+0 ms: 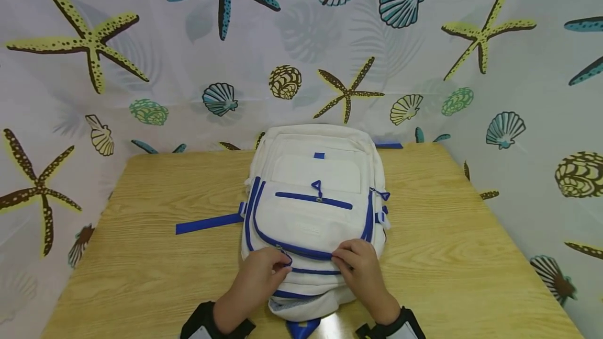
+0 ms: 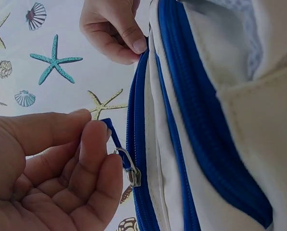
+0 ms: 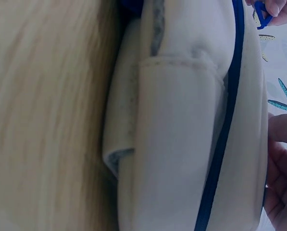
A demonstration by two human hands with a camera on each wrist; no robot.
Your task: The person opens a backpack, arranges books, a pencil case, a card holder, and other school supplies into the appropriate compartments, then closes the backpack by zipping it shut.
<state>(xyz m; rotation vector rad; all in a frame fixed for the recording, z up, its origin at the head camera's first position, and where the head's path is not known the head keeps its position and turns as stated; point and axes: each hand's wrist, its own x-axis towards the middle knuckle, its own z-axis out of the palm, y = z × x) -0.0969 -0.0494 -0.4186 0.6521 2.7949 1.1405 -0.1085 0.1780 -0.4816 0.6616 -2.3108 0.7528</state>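
Observation:
A white backpack (image 1: 315, 174) with blue zippers lies on the wooden table, front face up. My left hand (image 1: 261, 273) pinches the blue triangular zipper pull (image 2: 115, 139) of the front pocket, at the pocket's lower left. In the left wrist view the metal slider (image 2: 133, 177) sits on the blue zipper (image 2: 140, 106), with the pull drawn outward from it. My right hand (image 1: 363, 268) pinches the same zipper's edge at the lower right. In the right wrist view, that hand's fingers (image 3: 282, 168) are partly cut off by the frame edge.
A blue strap (image 1: 207, 224) stretches left from the backpack across the wooden table (image 1: 466, 255). Another zipper pull (image 1: 317, 187) rests on the upper pocket. Blue webbing (image 1: 303, 327) lies under the near end. Behind hangs a cloth (image 1: 254, 61) printed with starfish and shells.

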